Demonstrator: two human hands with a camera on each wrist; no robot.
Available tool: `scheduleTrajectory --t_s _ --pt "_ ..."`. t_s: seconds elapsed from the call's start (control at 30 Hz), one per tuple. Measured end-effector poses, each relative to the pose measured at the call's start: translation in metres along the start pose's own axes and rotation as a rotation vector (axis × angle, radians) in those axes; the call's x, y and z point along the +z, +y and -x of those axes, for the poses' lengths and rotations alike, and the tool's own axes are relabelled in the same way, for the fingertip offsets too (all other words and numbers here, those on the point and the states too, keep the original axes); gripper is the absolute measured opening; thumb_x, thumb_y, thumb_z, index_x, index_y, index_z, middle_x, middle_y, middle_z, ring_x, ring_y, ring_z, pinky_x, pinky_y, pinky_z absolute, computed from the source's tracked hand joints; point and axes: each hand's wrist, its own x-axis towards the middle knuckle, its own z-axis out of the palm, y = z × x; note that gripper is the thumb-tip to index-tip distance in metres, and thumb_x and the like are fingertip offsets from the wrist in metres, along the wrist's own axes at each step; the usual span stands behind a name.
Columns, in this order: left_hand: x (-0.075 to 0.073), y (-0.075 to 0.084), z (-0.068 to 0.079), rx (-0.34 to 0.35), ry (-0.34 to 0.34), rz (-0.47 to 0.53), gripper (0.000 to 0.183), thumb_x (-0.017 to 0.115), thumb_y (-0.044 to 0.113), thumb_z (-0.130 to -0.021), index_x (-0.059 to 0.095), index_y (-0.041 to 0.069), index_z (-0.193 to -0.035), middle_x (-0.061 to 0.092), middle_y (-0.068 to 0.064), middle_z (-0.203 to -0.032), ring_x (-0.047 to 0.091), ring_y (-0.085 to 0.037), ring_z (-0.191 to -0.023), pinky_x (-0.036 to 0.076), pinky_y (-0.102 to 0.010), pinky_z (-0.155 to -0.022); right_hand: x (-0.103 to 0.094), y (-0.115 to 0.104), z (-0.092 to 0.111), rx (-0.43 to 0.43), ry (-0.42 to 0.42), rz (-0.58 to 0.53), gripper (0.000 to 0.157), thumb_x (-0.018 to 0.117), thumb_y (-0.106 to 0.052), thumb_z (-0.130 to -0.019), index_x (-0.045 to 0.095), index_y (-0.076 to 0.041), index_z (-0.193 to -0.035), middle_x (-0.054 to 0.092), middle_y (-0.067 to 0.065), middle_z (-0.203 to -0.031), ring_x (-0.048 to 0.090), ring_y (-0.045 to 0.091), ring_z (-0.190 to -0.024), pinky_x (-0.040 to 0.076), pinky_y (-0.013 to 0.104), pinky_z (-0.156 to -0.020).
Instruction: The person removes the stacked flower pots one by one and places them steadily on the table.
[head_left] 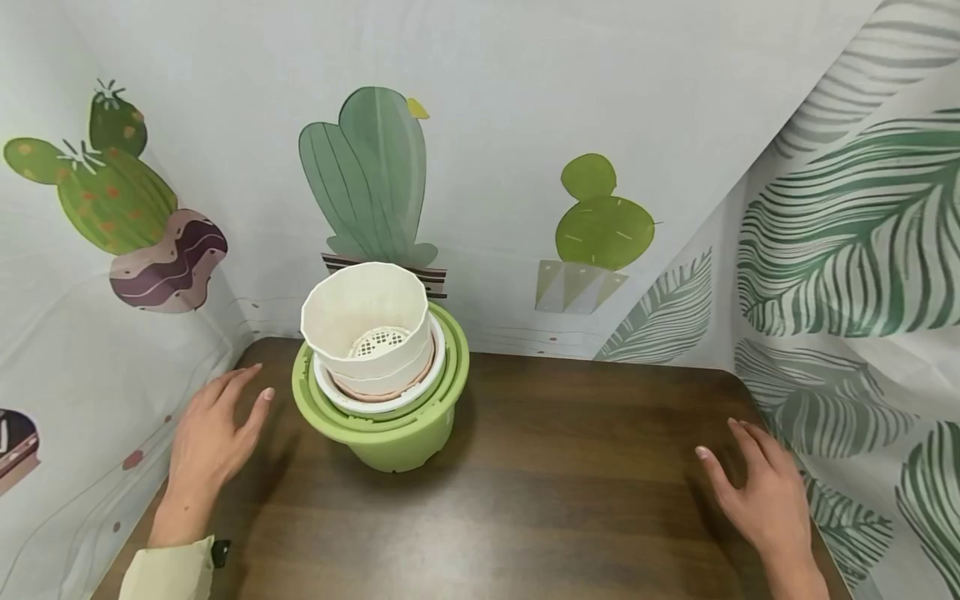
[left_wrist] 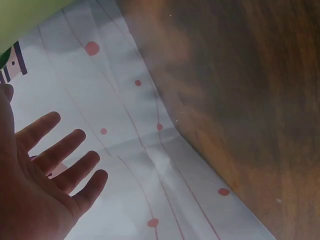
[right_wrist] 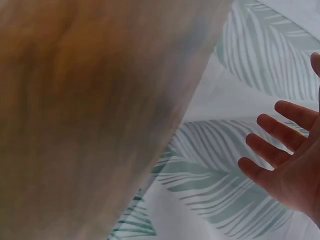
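Note:
A stack of nested plastic flower pots stands at the back left of the table. The outermost is a green pot (head_left: 401, 446) with a wide rim. Inside it sits a white-rimmed pot (head_left: 326, 385), and a brownish rim shows within that. On top is a cream pot (head_left: 367, 308) with a perforated bottom, slightly tilted. My left hand (head_left: 213, 429) is left of the stack, apart from it, fingers spread and holding nothing. Far to the right, near the table's right edge, my right hand (head_left: 768, 492) also has its fingers apart and holds nothing. Both wrist views show loosely extended fingers.
The dark brown wooden table (head_left: 570, 467) has rounded back corners. Behind it and at the left hangs a white cloth (head_left: 487, 167) printed with cacti. A leaf-printed cloth (head_left: 847, 275) borders the right side. A pale sleeve (head_left: 168, 571) covers my left forearm.

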Motion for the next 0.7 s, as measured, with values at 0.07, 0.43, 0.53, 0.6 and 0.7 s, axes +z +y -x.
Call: scheduleTrajectory --t_s 0.07,0.43,0.53,0.6,0.7 --pt "-0.002 0.003 0.0 -0.007 0.002 0.014 0.048 0.063 0.037 -0.105 0.063 0.012 -0.146 0.06 -0.022 -0.143 0.051 -0.052 -0.131 0.037 -0.066 -0.105 -0.001 -0.004 -0.003 0.0 0.001 -0.007 0.064 0.083 -0.029 -0.087 0.065 0.01 -0.134 0.063 0.033 -0.13 0.057 0.056 -0.116 0.04 0.064 -0.096" --pt "-0.007 0.017 -0.001 -0.033 0.014 0.077 0.045 0.059 0.035 -0.108 0.062 0.014 -0.147 0.06 -0.021 -0.142 0.053 -0.049 -0.131 0.039 -0.064 -0.103 -0.007 -0.028 -0.015 0.006 0.003 -0.037 0.064 0.085 -0.026 -0.086 0.065 0.005 -0.138 0.063 0.03 -0.133 0.057 0.054 -0.118 0.04 0.064 -0.097" --pt "-0.008 0.02 0.0 -0.052 0.016 0.094 0.045 0.057 0.035 -0.109 0.062 0.013 -0.148 0.06 -0.022 -0.143 0.052 -0.05 -0.132 0.039 -0.065 -0.104 -0.008 -0.033 -0.018 0.017 0.0 -0.038 0.065 0.086 -0.025 -0.086 0.064 0.004 -0.14 0.063 0.029 -0.134 0.057 0.054 -0.117 0.04 0.064 -0.096" --pt "-0.008 0.022 0.0 -0.06 0.019 0.108 0.044 0.055 0.034 -0.11 0.061 0.013 -0.148 0.06 -0.022 -0.143 0.052 -0.05 -0.133 0.038 -0.066 -0.105 -0.01 -0.036 -0.021 0.018 0.001 -0.045 0.065 0.086 -0.025 -0.086 0.064 0.004 -0.14 0.063 0.029 -0.134 0.057 0.054 -0.118 0.041 0.063 -0.096" --pt "-0.008 0.023 0.001 -0.061 0.03 0.127 0.043 0.054 0.033 -0.11 0.061 0.011 -0.147 0.06 -0.023 -0.141 0.052 -0.05 -0.132 0.038 -0.066 -0.104 -0.01 -0.041 -0.023 0.009 0.022 -0.054 0.064 0.085 -0.025 -0.085 0.065 0.005 -0.139 0.064 0.029 -0.133 0.058 0.054 -0.117 0.041 0.063 -0.095"
